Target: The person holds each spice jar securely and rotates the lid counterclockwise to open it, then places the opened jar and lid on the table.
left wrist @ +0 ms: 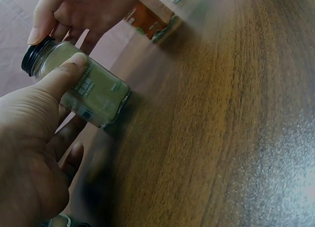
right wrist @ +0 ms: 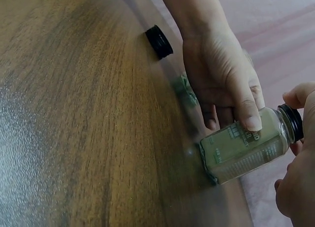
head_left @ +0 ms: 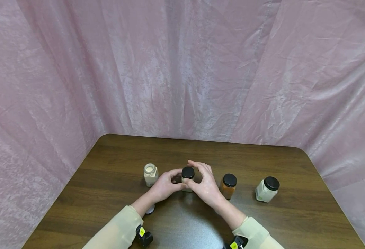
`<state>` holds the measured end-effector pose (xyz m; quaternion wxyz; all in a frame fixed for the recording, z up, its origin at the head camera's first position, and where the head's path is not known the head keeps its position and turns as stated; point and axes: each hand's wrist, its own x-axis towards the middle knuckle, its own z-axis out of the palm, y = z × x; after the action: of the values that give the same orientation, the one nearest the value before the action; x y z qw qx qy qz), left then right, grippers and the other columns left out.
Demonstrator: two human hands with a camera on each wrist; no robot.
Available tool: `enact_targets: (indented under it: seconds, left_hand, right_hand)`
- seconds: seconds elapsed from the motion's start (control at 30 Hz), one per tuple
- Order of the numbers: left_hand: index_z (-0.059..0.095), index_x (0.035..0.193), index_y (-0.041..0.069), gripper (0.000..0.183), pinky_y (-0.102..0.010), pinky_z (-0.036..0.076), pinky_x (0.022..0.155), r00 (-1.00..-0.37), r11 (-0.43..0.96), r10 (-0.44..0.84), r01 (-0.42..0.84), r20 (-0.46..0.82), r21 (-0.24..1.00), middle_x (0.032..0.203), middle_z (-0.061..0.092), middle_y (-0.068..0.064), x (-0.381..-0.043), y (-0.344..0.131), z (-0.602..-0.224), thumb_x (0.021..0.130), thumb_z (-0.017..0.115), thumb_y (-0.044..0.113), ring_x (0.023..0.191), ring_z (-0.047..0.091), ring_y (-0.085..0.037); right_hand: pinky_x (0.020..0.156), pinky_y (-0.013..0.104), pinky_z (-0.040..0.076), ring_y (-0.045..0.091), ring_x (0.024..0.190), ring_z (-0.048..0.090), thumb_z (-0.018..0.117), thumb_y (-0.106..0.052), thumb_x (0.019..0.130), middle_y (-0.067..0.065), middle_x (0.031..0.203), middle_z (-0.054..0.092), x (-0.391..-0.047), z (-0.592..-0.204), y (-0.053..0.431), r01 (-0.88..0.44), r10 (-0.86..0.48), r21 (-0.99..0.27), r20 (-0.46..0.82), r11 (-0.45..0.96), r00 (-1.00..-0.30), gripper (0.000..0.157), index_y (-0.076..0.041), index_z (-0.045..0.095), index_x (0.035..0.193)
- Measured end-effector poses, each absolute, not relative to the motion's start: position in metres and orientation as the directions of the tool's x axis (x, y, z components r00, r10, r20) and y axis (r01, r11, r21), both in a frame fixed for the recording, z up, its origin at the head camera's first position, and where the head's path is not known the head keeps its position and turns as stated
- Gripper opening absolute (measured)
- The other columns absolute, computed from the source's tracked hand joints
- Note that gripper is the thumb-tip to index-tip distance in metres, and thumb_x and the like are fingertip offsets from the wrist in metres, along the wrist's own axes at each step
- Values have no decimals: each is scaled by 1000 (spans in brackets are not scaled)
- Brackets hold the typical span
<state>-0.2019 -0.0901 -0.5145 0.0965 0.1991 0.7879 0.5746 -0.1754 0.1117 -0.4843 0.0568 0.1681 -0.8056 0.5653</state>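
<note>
A glass spice jar [head_left: 187, 190] of greenish powder stands on the table between both hands, its black lid [head_left: 188, 172] on top. My left hand [head_left: 166, 185] holds the body of this jar, the thumb [left wrist: 61, 78] lying flat across its printed label. Around the lid are the fingers and thumb of my right hand [head_left: 205, 184], which grip it at the sides. The right wrist view shows the same jar [right wrist: 243, 150] with the lid [right wrist: 291, 122] seated on its neck. My right hand's other fingers are partly hidden behind the jar.
Left of my hands stands an uncapped jar [head_left: 151, 178] of pale powder. A loose black lid [right wrist: 159, 42] lies on the wooden table [head_left: 297, 221] by my left forearm. To the right stand an orange-filled jar [head_left: 227, 189] and a pale-filled jar [head_left: 265, 192], both black-capped. Pink curtain [head_left: 182, 69] hangs behind.
</note>
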Motion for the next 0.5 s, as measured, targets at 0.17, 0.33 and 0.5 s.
enact_targets:
  seconds: [0.17,0.33,0.5]
  left_hand:
    - [60,139,4,53,-35,53,89,-903,254,421,207,85,945,125,69,-11,-202,-90,-515,89,80,9,112,65,-27]
    - [61,138,7,52,-30,54,87,-904,273,422,201,70,941,125,69,-8,-201,-92,-514,90,80,15,112,65,-24]
    - [63,137,13,51,-29,54,86,-901,284,430,203,65,937,123,70,-2,-201,-94,-513,90,81,23,111,66,-19]
  right_hand:
    - [110,52,29,13,137,35,84,-33,85,-12,139,55,-174,-483,111,-328,-185,-890,281,318,-942,61,-29,59,140]
    - [110,49,30,11,135,35,85,-37,84,-14,136,55,-173,-482,110,-302,-152,-892,265,337,-952,59,-30,60,137]
    - [110,49,31,12,134,36,87,-39,81,-11,135,54,-173,-482,109,-284,-125,-893,256,349,-959,58,-25,63,132]
